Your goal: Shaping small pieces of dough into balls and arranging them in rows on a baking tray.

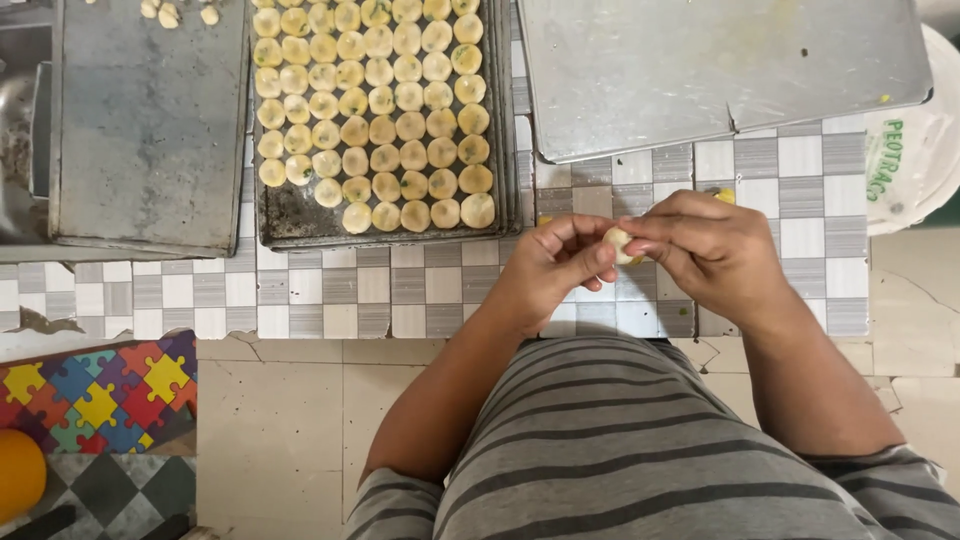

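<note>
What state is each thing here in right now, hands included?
left hand: fingers pinching the dough ball
right hand: fingers pinching the dough ball
dough ball: held between both hands, above the tiled surface
dark tray: nearly full of round dough pieces
flat metal sheet: bare

A small baking kitchen, probably in a home: a worn metal baking tray [290, 215] filled with rows of round dough pieces [385, 100] sits on a grey checked tiled desk [330, 290], beside more metal sheets [700, 70] and a colourful puzzle-pattern mat [95, 395].
</note>
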